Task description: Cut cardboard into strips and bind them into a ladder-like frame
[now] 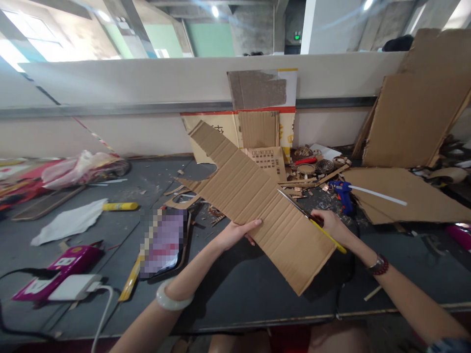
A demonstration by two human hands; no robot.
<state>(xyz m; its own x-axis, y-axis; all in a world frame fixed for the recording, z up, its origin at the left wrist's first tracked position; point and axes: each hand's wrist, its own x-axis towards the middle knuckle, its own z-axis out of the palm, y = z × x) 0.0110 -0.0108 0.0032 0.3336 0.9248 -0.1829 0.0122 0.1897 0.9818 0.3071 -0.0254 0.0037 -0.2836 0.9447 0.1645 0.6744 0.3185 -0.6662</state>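
My left hand (241, 233) grips the lower edge of a long piece of corrugated cardboard (253, 191), its thumb on top and its fingers underneath. The piece is held slantwise above the table, with a curved cut-out and a pointed strip at its upper left. In my right hand (329, 225) is a pair of scissors (294, 203) with yellow handles, closed around by the fingers. Their metal blades lie along the upper right edge of the cardboard and point up and left. Part of the handles is hidden by the hand and the cardboard.
A blue glue gun (342, 193) with a white glue stick lies right of the cardboard. Left are a phone (165, 245), a yellow cutter (130, 279), a yellow tube (120, 206) and a purple power strip (69, 267). Cardboard sheets (415, 117) lean at the back right.
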